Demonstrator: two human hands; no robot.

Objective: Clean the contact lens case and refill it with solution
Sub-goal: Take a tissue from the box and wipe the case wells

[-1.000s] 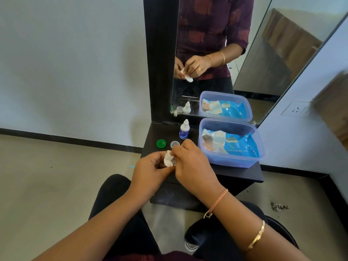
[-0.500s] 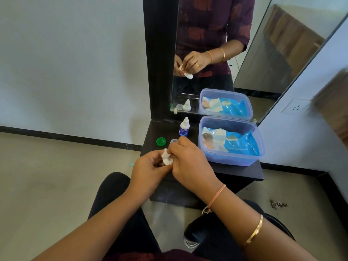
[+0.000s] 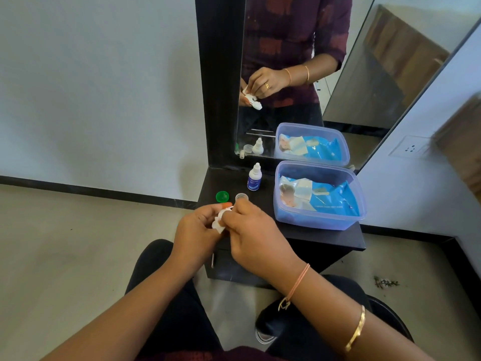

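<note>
Left hand (image 3: pixel 194 231) and right hand (image 3: pixel 251 231) both pinch the small white plastic lens case (image 3: pixel 218 220); a slackened grip could let it fall.

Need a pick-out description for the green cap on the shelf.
Find the black shelf under the tall mirror. Near its left edge, beside the small clear plastic cap and in front of the white dropper bottle, lies the round green plastic cap. Nothing else on the shelf is green.

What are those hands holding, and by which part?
A white lens case: the left hand grips its left side, the right hand pinches its right edge.
</note>
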